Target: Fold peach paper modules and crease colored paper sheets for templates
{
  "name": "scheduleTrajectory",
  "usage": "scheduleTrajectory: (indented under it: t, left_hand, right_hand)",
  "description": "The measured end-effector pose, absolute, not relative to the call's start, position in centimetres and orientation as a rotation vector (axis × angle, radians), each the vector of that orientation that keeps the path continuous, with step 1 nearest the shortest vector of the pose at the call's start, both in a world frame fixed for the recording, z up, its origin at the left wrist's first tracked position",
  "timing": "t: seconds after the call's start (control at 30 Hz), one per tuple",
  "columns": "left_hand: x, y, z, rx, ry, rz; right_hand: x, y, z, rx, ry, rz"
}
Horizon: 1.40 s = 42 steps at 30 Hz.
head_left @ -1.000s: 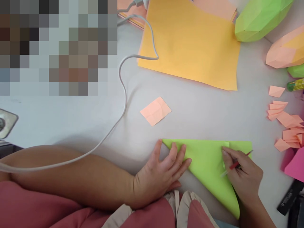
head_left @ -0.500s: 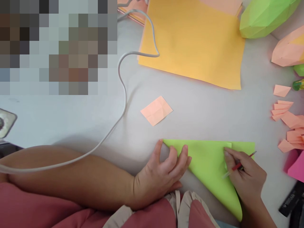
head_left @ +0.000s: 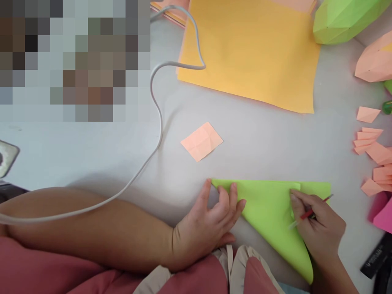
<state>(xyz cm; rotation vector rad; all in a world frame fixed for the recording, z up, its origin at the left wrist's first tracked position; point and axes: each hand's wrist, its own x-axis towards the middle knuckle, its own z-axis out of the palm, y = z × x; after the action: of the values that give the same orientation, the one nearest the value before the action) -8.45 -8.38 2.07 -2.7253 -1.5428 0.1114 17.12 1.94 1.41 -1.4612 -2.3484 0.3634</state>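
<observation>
1. Lime-green paper sheet: on the tabletop right in front of the person, under both hands.
2. Around it: peach paper slip just beyond the left part; large yellow-orange sheet farther off, atop other papers; green faceted paper model and peach faceted paper model at upper right.
3. Right side: cluster of peach slips, pink paper, black lettered stick (maybe a marker, lettering too small to read).
4. In the way: white cable bends over the yellow-orange sheet's left edge, runs down the table and crosses in front of the left forearm.
5. Edges/room: tabletop shows in a band between yellow-orange sheet and green one; narrower strip right of the right hand, before the slips. Near side is tight, clothing close to the slanting edge.
6. Look: folded over, roughly triangular; straight far edge, pointed left tip, rounded near corner, under layer showing at right.
7. Left hand: fingers spread and bent, fingertips at the left tip and along the slanting edge, nothing clasped. Right hand: closed around a slim red pen-like stick, fingertips against the paper.
</observation>
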Motion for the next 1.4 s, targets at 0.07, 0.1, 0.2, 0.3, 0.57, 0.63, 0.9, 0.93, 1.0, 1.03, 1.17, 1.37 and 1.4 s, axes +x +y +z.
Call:
scheduleTrajectory:
  t: [0.07, 0.1, 0.2, 0.3, 0.57, 0.63, 0.9, 0.93, 1.0, 1.03, 1.17, 1.37, 1.4]
  left_hand:
    - [-8.5, -8.4, 2.0, -2.731, -1.55, 0.099]
    - [-8.5, -8.5, 1.9, -2.729, -1.549, 0.082]
    - [-8.5, -8.6, 1.8, -2.716, -1.547, 0.002]
    - [-8.5, -8.6, 1.8, -2.708, -1.571, -0.028]
    - [-8.3, -8.8, 1.4, -2.699, -1.594, -0.075]
    - [-8.3, -8.9, 1.3, -2.694, -1.595, -0.089]
    - [-8.3, -9.0, 1.1, -2.705, -1.579, -0.144]
    - [-8.3, -9.0, 1.1, -2.705, -1.579, -0.151]
    - [-8.2, -9.0, 1.0, -2.702, -1.577, -0.169]
    - [-8.2, -9.0, 1.0, -2.702, -1.576, -0.174]
    - [-8.3, -9.0, 1.0, -2.708, -1.564, -0.173]
    - [-8.3, -9.0, 0.8, -2.695, -1.578, -0.209]
    - [-8.3, -9.0, 0.8, -2.699, -1.579, -0.207]
  right_hand:
    - [17.1, 2.0, 1.5, -1.436, -2.369, 0.337]
    - [17.1, 2.1, 1.5, -1.416, -2.378, 0.318]
    - [17.2, 2.2, 1.6, -1.348, -2.409, 0.265]
    - [17.2, 2.2, 1.5, -1.313, -2.434, 0.228]
    - [17.0, 2.0, 1.2, -1.275, -2.452, 0.187]
    - [17.0, 1.9, 1.2, -1.27, -2.446, 0.196]
    - [17.1, 1.6, 1.1, -1.321, -2.454, 0.162]
    - [17.1, 1.6, 1.1, -1.32, -2.456, 0.16]
    - [17.0, 1.7, 1.1, -1.316, -2.455, 0.159]
    - [17.0, 1.7, 1.1, -1.316, -2.449, 0.16]
    - [16.9, 1.6, 1.1, -1.34, -2.42, 0.153]
    - [16.9, 1.5, 1.1, -1.339, -2.42, 0.15]
    - [16.9, 1.5, 1.2, -1.338, -2.419, 0.153]
